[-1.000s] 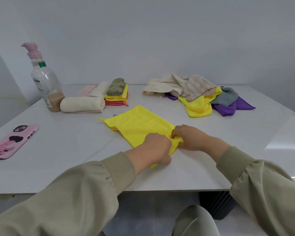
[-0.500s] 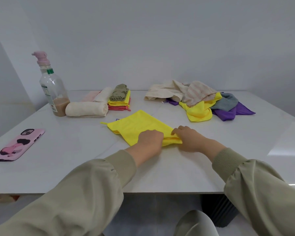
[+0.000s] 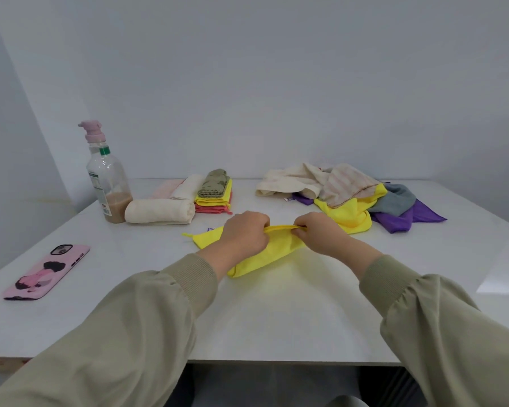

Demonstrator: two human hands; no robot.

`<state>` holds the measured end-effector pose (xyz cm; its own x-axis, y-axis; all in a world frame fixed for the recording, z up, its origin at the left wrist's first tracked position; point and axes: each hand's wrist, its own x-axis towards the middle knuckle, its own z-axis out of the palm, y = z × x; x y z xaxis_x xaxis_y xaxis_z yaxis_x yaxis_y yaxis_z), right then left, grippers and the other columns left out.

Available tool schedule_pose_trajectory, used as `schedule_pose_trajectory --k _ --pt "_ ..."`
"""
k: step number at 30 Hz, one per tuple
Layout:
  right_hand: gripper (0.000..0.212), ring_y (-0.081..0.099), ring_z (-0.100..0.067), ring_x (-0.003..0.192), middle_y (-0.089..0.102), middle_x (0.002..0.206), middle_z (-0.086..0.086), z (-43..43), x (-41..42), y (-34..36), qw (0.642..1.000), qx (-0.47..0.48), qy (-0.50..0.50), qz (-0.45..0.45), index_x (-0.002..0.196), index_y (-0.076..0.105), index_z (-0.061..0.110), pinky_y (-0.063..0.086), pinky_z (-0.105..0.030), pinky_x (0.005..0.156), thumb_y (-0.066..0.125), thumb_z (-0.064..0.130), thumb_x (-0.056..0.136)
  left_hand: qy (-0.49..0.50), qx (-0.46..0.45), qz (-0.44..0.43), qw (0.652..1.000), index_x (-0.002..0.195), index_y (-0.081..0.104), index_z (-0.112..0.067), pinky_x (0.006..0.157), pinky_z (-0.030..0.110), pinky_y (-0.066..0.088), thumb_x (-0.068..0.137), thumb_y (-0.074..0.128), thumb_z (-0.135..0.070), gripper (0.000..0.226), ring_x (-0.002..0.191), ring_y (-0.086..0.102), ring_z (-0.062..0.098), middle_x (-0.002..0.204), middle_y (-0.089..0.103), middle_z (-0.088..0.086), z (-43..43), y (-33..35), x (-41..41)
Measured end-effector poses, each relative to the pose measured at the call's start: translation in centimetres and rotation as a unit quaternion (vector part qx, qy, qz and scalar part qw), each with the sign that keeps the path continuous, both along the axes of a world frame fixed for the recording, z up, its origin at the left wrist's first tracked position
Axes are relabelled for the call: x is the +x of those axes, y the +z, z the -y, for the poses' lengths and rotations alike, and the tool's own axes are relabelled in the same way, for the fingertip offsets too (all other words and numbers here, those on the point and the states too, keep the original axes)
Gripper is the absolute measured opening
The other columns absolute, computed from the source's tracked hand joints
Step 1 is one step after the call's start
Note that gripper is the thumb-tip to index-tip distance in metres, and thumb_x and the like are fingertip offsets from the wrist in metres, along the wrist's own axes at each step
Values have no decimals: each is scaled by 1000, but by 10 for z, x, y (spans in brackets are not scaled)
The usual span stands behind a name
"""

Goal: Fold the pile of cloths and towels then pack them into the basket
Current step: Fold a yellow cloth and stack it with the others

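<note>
With your left hand and right hand pinching the yellow cloth edge, carry it squarely away from you and press flat.

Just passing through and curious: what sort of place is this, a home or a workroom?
Probably a plain workroom or office corner, though I can't be sure: a white table against a blank wall, a loose heap of cloths with a folded stack nearby, and a pink phone lying aside.

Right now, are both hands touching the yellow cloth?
Touching. The head view shows the left hand and the right hand each pinching the folded edge of the yellow cloth, fingers curled round it.
</note>
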<state>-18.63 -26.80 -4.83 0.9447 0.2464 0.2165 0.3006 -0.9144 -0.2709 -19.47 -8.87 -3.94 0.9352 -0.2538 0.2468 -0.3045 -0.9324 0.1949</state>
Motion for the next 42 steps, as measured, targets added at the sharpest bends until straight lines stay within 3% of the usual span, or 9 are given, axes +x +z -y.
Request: schedule_pose_trajectory --k 5,9,15,22,26,31,34,38,42 --pt "18 47 -22 68 54 71 -8 14 9 27 998 28 -47 -23 76 62 4 34 -30 57 57 16 89 20 -127 10 992 90 73 -11 69 30 47 88 62 -20 14 87 60 22 89 67 2 -19 31 14" --pt "21 38 -13 54 42 56 1 23 12 45 964 256 -70 -7 64 59 11 28 -25 50 65 11 84 55 -285 -1 957 68 61 -13 55 25 36 86 68 -21 21 61 47 14 61 47 -2 -36 53 21" --pt "41 39 -17 60 39 68 -5 16 11 85 868 491 -68 18 88 54 -10 37 -26 58 65 29 86 20 -465 8 885 75 57 -8 63 29 33 95 57 -23 25 71 43 19 73 46 9 -48 86 15" --pt "41 45 -22 71 48 76 -11 8 -11 147 837 545 -6 53 85 59 -8 40 -34 63 64 32 89 -39 -591 -147 792 95 64 -12 71 27 54 97 55 -23 14 79 64 16 90 67 5 -53 136 -5" --pt "35 55 -20 71 66 80 -17 13 -13 162 884 460 -48 65 92 68 -2 50 -35 64 66 33 88 -25 -553 -149 820 97 64 -9 78 32 53 95 59 -25 17 82 63 20 95 67 9 -59 140 1" --pt "53 24 -16 49 21 53 -1 22 17 133 972 199 -126 29 51 35 12 17 -30 51 71 34 83 58 -273 -69 958 56 35 -15 50 28 23 88 66 -32 47 49 29 16 56 29 1 -64 111 23" --pt "44 37 -18 46 37 50 -4 15 42 100 969 178 -170 -5 58 48 2 28 -27 44 67 30 86 95 -271 -110 951 71 55 -8 45 25 33 93 59 -23 28 42 43 16 50 46 4 -48 81 41" --pt "37 62 -26 90 63 100 -8 -2 63 53 915 359 -174 -62 121 54 -2 53 -33 85 53 22 92 88 -498 -228 832 153 13 -21 69 29 50 99 48 -17 64 88 61 18 124 56 1 -26 34 56" --pt "69 52 -26 104 53 118 -10 -18 54 -1 940 292 -141 -108 146 23 11 42 -35 85 51 39 90 35 -274 -204 939 154 6 -21 97 32 39 98 48 -16 69 122 49 21 156 25 9 -21 -27 54"
